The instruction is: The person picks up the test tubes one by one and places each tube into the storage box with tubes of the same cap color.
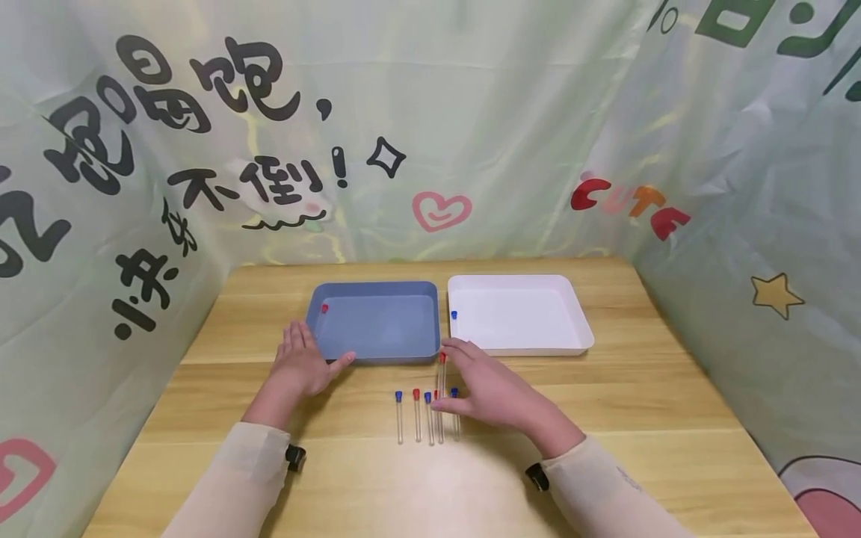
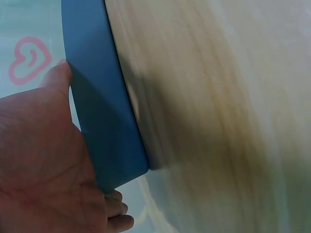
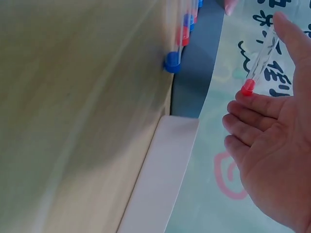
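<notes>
Clear tube (image 3: pixel 261 62) (red-capped) in the person's right hand (image 1: pixel 494 390)

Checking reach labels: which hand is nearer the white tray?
Right: the right hand is by the near left corner of the white tray, holding a red-capped tube; the left hand is at the left end of the blue tray.
</notes>
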The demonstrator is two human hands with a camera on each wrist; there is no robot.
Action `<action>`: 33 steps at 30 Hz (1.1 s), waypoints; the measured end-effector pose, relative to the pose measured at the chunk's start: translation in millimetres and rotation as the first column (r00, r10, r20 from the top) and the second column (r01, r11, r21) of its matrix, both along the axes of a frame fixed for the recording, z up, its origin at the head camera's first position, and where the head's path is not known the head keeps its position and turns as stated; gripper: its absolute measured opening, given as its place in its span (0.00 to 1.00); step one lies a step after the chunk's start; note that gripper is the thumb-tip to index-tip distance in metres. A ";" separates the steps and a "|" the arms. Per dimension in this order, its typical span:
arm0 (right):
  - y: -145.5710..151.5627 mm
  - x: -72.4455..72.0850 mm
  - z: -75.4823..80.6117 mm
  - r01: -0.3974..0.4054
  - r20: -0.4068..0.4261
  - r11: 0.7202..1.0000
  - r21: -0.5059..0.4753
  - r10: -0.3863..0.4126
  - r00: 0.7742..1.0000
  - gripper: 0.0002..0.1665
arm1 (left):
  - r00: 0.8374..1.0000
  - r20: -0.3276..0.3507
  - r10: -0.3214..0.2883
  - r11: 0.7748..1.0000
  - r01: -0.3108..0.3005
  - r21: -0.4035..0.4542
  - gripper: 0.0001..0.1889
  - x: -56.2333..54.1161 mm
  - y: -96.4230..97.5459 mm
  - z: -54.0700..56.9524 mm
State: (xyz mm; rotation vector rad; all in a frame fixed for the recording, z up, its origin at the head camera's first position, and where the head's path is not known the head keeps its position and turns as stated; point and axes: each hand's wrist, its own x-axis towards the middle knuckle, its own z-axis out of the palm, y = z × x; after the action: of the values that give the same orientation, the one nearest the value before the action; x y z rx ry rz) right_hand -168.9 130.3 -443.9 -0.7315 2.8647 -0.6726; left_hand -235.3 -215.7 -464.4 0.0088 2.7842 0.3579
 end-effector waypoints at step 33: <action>-75.5 -72.4 -8.2 -0.128 -0.028 0.991 0.022 0.129 0.991 0.65 | 0.999 -0.035 0.013 1.000 -0.014 -0.010 0.66 -0.1 -2.2 -8.5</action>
State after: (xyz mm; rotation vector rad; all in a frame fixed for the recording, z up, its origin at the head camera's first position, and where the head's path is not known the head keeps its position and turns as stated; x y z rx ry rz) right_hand -241.3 54.8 -452.1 -0.9210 2.8154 -0.6199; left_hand -235.4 -217.9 -472.9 -0.0063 2.8216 0.3507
